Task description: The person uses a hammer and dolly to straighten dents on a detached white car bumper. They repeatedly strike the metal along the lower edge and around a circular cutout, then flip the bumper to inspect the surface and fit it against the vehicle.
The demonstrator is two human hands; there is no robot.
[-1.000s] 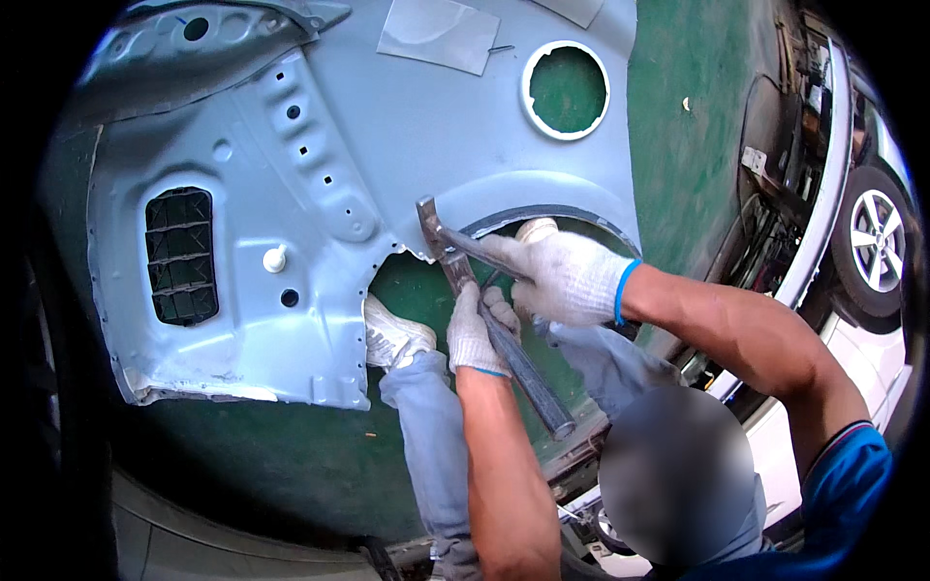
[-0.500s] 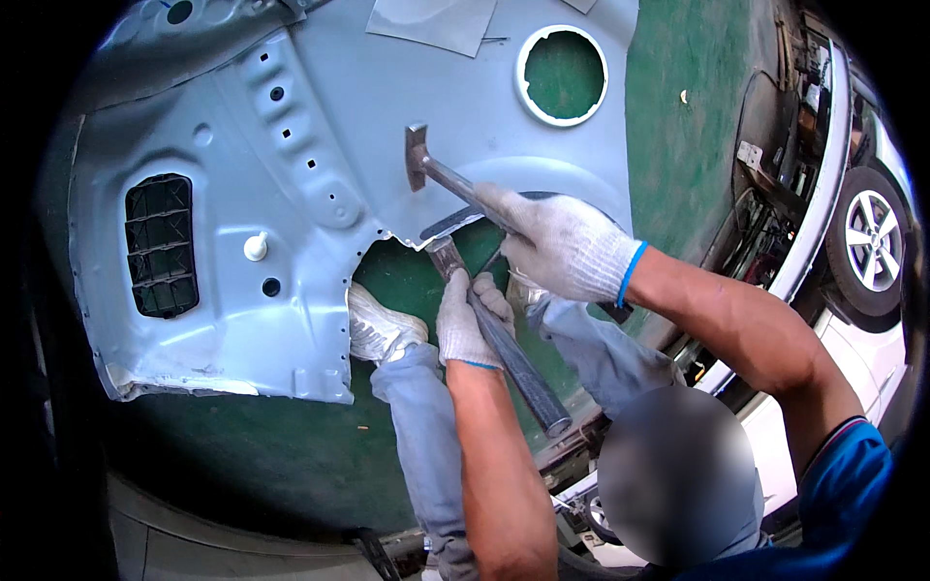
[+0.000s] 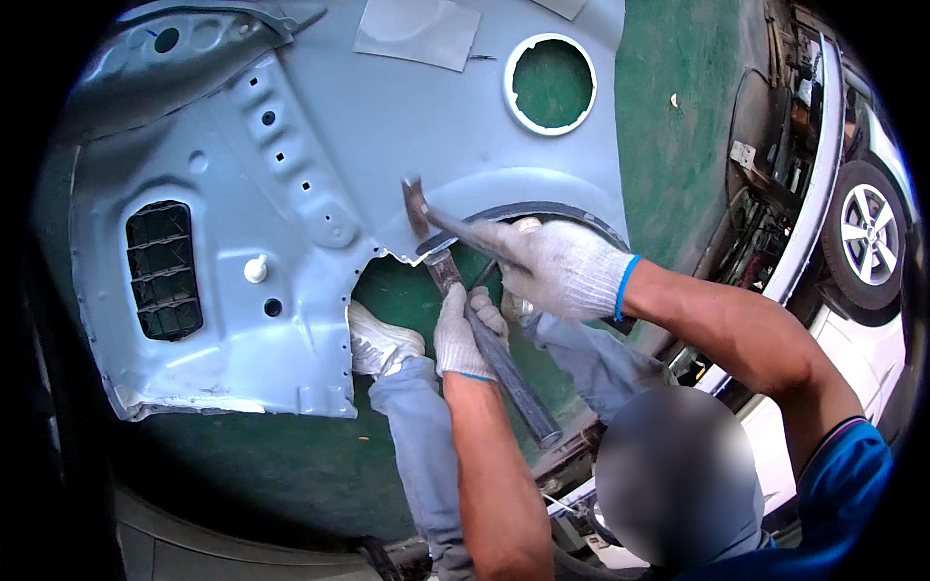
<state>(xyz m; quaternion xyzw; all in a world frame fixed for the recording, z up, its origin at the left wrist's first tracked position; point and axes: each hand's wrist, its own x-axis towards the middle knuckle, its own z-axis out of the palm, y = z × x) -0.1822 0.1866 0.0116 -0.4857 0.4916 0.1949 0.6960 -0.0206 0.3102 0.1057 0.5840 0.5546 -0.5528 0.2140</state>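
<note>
Held in right hand (image 3: pixel 572 271), fingers (image 3: pixel 511 254) wrapped round handle: hammer (image 3: pixel 457 225), head far-left, over panel (image 3: pixel 407 126); clasped in left hand (image 3: pixel 463 334): bar (image 3: pixel 516 381), long axis far-left to near-right, far end at panel's edge, just near of hammer's head.

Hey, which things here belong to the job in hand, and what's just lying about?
In use:
- hammer, in the right hand
- long metal tool, in the left hand
- blue-grey panel, beneath the hammer

Apparently lying about:
- flat grey sheet, on the panel
- pale scrap, on the green floor
</note>
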